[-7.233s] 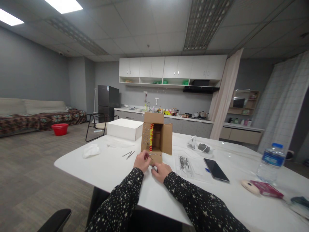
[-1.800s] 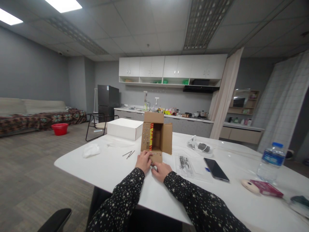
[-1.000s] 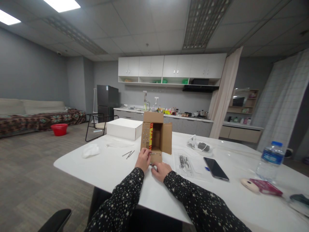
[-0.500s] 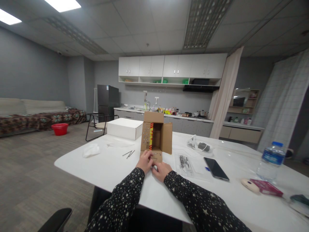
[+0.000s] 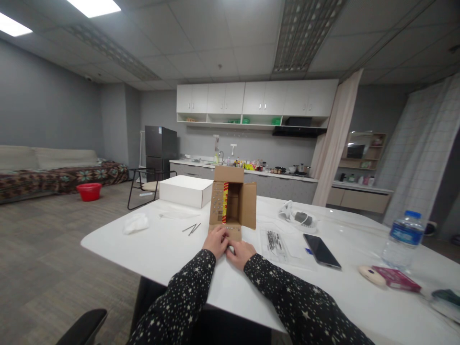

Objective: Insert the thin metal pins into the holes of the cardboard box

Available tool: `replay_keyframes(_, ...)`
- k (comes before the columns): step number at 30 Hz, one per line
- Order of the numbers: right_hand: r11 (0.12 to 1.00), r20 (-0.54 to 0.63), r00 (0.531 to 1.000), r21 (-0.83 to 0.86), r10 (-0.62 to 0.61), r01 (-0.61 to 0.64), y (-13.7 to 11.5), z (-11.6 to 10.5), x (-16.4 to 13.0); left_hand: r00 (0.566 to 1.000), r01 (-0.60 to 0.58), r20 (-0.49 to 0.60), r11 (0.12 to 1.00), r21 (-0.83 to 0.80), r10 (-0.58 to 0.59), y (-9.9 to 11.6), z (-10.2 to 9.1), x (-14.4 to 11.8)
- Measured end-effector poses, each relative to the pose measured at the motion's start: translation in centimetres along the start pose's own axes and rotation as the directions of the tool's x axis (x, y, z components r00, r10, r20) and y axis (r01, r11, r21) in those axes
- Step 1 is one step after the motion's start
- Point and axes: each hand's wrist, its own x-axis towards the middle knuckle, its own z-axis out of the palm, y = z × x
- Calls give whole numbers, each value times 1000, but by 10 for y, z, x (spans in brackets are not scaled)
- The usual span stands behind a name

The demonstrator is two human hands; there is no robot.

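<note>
Behind hands: cardboard box, phone.

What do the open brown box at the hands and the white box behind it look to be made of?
The open brown box looks like plain matte cardboard: tan, unprinted flaps folded outward, with red-and-yellow tape along the left inner edge. The white box seems to be smooth white card or paperboard, with crisp edges and a flat lid; whether it is coated is unclear.
</note>
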Motion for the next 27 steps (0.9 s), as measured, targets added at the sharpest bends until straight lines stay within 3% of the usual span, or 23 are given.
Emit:
replay_keyframes(6, 1000, 11, 1000, 15, 1, -1, 0, 0, 0, 999, 33, -7, 994, 109, -32, 3, -2, -1)
replay_keyframes(17, 1000, 4, 1000, 10, 6, -6, -2, -1, 0, 998, 17, 62, 994, 109, -24, 1, 1, 0)
replay_keyframes(27, 1000, -8, 1000, 17, 2, -2, -1, 1, 0, 998, 67, 8, 986, 150, -69, 0, 2, -1)
